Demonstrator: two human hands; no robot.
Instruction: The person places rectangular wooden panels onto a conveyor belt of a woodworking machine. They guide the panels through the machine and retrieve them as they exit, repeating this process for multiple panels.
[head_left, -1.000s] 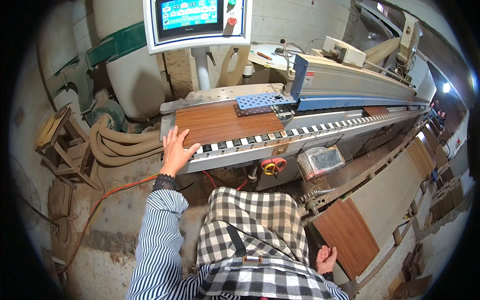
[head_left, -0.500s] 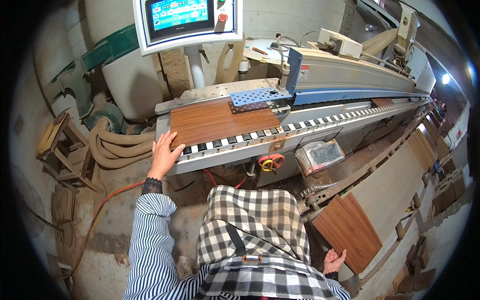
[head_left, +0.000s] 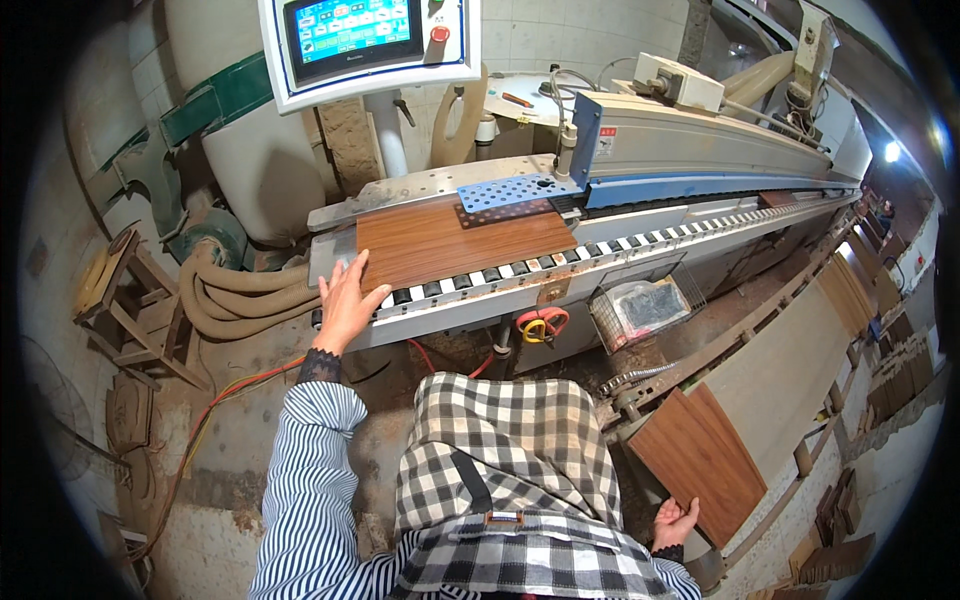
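A brown wood-grain panel (head_left: 460,245) lies flat on the machine's feed track, its far right part under a blue perforated plate (head_left: 518,193). My left hand (head_left: 347,306) rests against the panel's left end at the near corner, fingers spread, not wrapped round it. Low on the right, my right hand (head_left: 674,524) hangs beside the left edge of a second wood-grain panel (head_left: 705,460). Its fingers are loosely curled and apart, with the thumb close to that edge; I cannot tell whether they touch. Nothing shows in that palm.
A roller track (head_left: 520,268) runs along the long machine toward the far right. A control screen (head_left: 354,30) stands above the near end. Scissors (head_left: 541,323) and a wire basket (head_left: 650,310) hang at its side. Thick hoses (head_left: 235,295) and a wooden stool (head_left: 130,300) stand left.
The panel on the machine has slid to the right along the track, and my left hand has followed its left end. My right hand has barely moved.
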